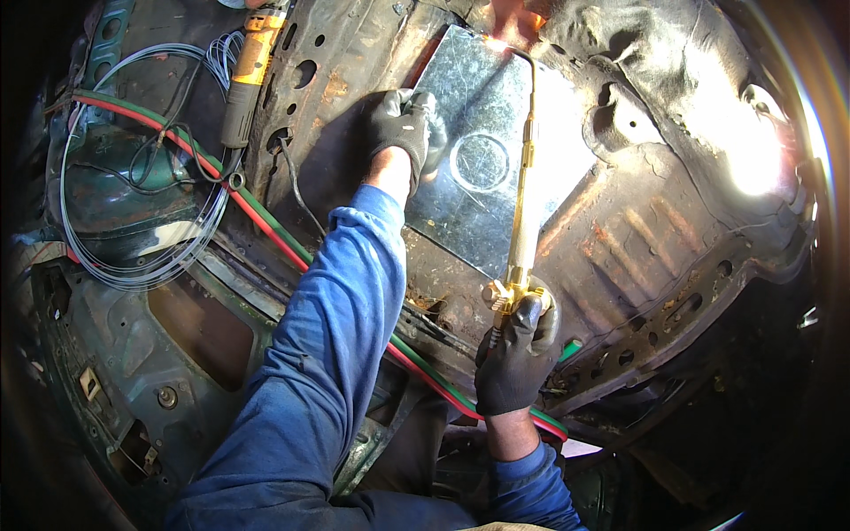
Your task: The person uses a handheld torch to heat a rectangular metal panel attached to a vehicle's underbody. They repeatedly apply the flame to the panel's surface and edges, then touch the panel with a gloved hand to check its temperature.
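Blue sleeve (pixel 328 354) reaching up from below, coiled wire (pixel 133 221) lying far left, red and green hoses (pixel 266 221) crossing the rusty floor (pixel 637 239), left hand (pixel 403 128) pressing flat on the metal sheet (pixel 487 159), right hand (pixel 516 354) gripping the brass torch (pixel 524 212), tip glowing at the sheet's top edge.

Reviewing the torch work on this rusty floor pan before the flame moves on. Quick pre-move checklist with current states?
1. Left hand in its dark glove pressing the shiny sheet-metal patch panel flat: ok.
2. Right hand, gloved, gripping the brass gas torch at its valve end: ok.
3. Torch tip at the panel's top edge, flame glowing there: ok.
4. Red and green twin hose clear of the flame: ok.
5. Panel seated flush on the floor pan: cannot tell.
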`<state>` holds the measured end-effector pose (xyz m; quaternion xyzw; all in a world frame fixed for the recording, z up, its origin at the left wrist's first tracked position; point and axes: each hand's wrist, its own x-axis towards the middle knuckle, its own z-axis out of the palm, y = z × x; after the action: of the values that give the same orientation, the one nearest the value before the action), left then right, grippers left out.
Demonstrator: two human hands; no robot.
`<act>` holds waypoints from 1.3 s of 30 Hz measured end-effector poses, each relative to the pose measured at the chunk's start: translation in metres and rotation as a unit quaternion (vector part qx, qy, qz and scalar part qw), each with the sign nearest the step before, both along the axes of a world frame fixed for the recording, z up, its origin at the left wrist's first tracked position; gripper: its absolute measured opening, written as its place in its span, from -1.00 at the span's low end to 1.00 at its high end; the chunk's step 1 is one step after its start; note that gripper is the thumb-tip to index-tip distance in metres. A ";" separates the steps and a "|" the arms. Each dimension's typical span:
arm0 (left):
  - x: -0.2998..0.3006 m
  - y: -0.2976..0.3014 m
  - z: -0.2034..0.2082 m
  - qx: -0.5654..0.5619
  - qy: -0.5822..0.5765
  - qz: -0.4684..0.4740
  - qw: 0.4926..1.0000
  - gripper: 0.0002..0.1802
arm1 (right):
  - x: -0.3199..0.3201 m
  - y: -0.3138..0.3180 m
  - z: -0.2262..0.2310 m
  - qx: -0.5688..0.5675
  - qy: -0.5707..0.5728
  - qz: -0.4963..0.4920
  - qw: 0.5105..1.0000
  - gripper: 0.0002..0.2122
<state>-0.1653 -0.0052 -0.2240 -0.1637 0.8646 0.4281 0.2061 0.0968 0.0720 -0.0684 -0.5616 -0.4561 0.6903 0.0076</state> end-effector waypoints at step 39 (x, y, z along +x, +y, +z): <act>0.002 0.005 0.007 0.043 -0.006 0.012 0.999 -0.69 | 0.007 -0.012 -0.018 0.064 0.013 0.004 0.998 -0.61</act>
<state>-0.1633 -0.0003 -0.2175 -0.1678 0.8423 0.4659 0.2130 0.1040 0.0598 -0.0866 -0.5493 -0.5014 0.6668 0.0469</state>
